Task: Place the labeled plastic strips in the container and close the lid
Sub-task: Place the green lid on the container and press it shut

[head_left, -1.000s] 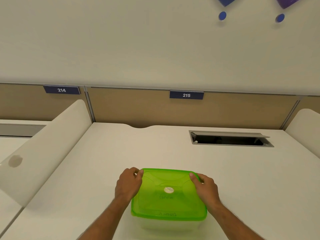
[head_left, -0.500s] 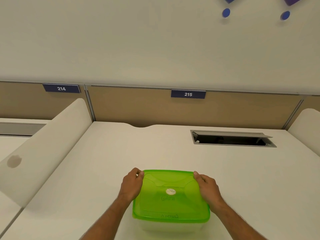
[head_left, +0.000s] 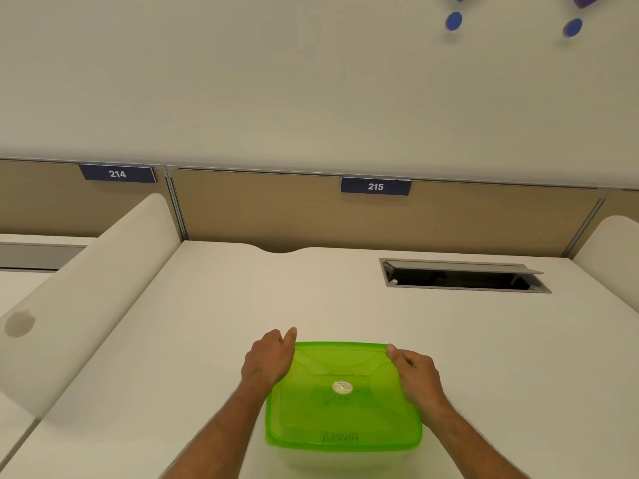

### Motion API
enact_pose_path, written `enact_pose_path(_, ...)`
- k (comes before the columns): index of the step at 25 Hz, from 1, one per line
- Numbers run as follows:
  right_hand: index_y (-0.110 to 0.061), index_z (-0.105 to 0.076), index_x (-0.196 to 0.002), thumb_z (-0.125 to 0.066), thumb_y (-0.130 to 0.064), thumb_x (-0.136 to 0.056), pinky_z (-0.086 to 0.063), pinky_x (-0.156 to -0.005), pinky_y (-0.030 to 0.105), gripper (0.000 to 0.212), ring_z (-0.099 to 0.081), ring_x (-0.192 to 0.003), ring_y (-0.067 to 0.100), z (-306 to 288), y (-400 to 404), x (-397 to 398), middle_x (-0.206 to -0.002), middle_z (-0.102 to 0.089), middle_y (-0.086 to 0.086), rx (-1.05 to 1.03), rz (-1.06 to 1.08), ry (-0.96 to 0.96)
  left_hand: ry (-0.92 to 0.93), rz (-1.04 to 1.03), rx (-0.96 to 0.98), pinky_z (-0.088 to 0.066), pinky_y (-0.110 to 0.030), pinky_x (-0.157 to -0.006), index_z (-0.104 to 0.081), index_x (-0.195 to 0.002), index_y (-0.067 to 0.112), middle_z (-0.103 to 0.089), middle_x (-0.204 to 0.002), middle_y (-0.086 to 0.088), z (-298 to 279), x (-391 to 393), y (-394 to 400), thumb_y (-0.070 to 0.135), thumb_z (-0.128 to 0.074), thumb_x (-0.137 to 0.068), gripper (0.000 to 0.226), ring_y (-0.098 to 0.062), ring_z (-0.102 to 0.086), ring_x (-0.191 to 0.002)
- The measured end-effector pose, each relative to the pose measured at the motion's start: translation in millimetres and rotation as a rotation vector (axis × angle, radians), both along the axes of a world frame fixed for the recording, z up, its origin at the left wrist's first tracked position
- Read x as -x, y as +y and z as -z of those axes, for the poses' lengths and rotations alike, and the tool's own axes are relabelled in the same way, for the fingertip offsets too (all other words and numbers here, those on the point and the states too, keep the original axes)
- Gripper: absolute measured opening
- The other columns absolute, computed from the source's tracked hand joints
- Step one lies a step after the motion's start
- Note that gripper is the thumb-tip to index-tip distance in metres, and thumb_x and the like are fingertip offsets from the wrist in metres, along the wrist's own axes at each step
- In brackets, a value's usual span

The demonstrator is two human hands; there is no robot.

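- The green lid (head_left: 342, 392) sits on the container (head_left: 345, 458), which stands on the counter (head_left: 207, 323) between the two hands, near the person.
- Change: one second ago both hands held the far lid corners with thumbs on top. Now the left hand (head_left: 268, 356) has drawn off to the lid's left edge; its fingers are loosely curled and grip nothing, thumb raised clear of the corner.
- The right hand (head_left: 413, 369) remains at the far right corner, fingers bent over the rim and thumb tip on top, clamped on the lid.
- Handwritten words show through the lid; the labeled strips themselves cannot be made out.
- Judgement: the lid appears seated and pressing is nearly complete. The right corner is likely the last point being sealed.
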State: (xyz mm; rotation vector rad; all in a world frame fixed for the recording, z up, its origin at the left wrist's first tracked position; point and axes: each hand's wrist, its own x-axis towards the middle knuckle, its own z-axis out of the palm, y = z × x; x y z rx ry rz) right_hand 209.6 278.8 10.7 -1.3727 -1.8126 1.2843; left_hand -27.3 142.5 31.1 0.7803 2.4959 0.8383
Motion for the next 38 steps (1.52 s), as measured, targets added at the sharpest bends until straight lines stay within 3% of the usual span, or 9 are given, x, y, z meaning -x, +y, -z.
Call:
enact_pose_path(4,-0.011,-0.074,-0.081,-0.059,-0.052,-0.09,-0.051,-0.072,0.036,0.044,-0.058,-0.069,0.034,3.1,2.1,0.9,-0.08,-0.068,0.024,-0.009,-0.006,0.008,0.006,-0.006,-0.079,-0.034,-0.032,-0.058,-0.037,-0.057,0.017,-0.046,-0.059,0.001,5.5,5.1,6.3,0.047,-0.044,-0.097,0.051,-0.02,-0.045,-0.062)
enact_pose_path(8,-0.005,-0.07,-0.085,-0.058,-0.052,-0.09,-0.043,-0.065,0.03,0.05,-0.05,-0.065,0.015,6.6,3.7,0.7,-0.089,-0.065,0.028,-0.021,-0.002,0.005,-0.032,-0.039,-0.137,-0.028,-0.032,-0.052,-0.029,-0.052,0.016,-0.034,-0.05,0.002,7.4,8.3,9.6,0.035,-0.052,-0.094,0.051,-0.019,-0.034,-0.052)
enact_pose_path(10,-0.003,-0.069,-0.084,-0.058,-0.052,-0.09,-0.044,-0.066,0.031,0.051,-0.052,-0.065,0.015,7.6,4.0,0.4,-0.089,-0.065,0.029,-0.02,-0.01,0.008,-0.035,-0.047,-0.145,-0.028,-0.032,-0.052,-0.029,-0.052,0.016,-0.032,-0.05,0.002,7.7,9.0,10.0,0.033,-0.053,-0.093,0.05,-0.019,-0.033,-0.053)
enact_pose_path(15,0.001,-0.067,-0.085,-0.058,-0.05,-0.092,-0.046,-0.068,0.031,0.051,-0.06,-0.081,0.041,7.6,4.5,0.5,-0.083,-0.066,0.028,-0.054,0.01,0.005,-0.032,-0.073,-0.1,-0.031,-0.031,-0.053,-0.038,-0.055,0.016,-0.045,-0.056,0.002,9.6,8.2,8.6,0.052,-0.053,-0.092,0.054,-0.017,-0.043,-0.056)
enact_pose_path(17,0.0,-0.068,-0.083,-0.057,-0.05,-0.091,-0.042,-0.064,0.03,0.053,-0.05,-0.063,0.032,5.2,2.8,0.4,-0.061,-0.055,0.017,-0.058,0.012,-0.005,-0.03,-0.085,-0.082,-0.032,-0.031,-0.054,-0.044,-0.058,0.016,-0.053,-0.062,0.001,9.0,6.5,6.8,0.06,-0.049,-0.09,0.055,-0.017,-0.048,-0.06)
enact_pose_path(20,-0.008,-0.072,-0.075,-0.057,-0.049,-0.092,-0.041,-0.062,0.03,0.046,-0.046,-0.06,0.018,2.2,0.9,0.8,-0.055,-0.047,0.001,-0.064,0.022,-0.018,-0.03,-0.098,-0.071,-0.037,-0.032,-0.061,-0.049,-0.064,0.018,-0.057,-0.07,0.002,7.0,3.2,2.7,0.065,-0.047,-0.089,0.053,-0.019,-0.053,-0.068)
enact_pose_path(28,-0.018,-0.077,-0.081,-0.058,-0.046,-0.093,-0.05,-0.076,0.036,0.036,-0.064,-0.077,0.026,-4.0,-2.7,1.8,-0.071,-0.072,0.006,-0.083,0.036,-0.033,-0.147,-0.144,-0.155,-0.041,-0.033,-0.062,-0.048,-0.081,0.019,-0.06,-0.077,0.002,7.7,-17.8,-38.3,0.071,-0.058,-0.08,0.053,-0.017,-0.057,-0.072)
enact_pose_path(34,-0.003,-0.073,-0.086,-0.055,-0.046,-0.095,-0.051,-0.082,0.04,0.047,-0.065,-0.091,0.038,-6.1,-4.8,2.4,-0.088,-0.072,0.023,-0.123,0.03,-0.071,-0.153,-0.068,-0.059,-0.054,-0.044,-0.082,-0.04,-0.098,0.016,-0.064,-0.098,-0.011,8.4,-39.3,-62.9,0.056,-0.036,-0.098,0.04,-0.035,-0.061,-0.092)
enact_pose_path(38,0.001,-0.072,-0.09,-0.053,-0.046,-0.096,-0.051,-0.084,0.042,0.05,-0.065,-0.093,0.04,-9.0,-6.7,2.8,-0.093,-0.071,0.026,-0.136,0.03,-0.087,-0.166,-0.054,-0.076,-0.059,-0.047,-0.068,-0.034,-0.102,0.015,-0.059,-0.092,-0.01,2.8,-52.1,-67.2,0.051,-0.032,-0.101,0.036,-0.035,-0.061,-0.087)
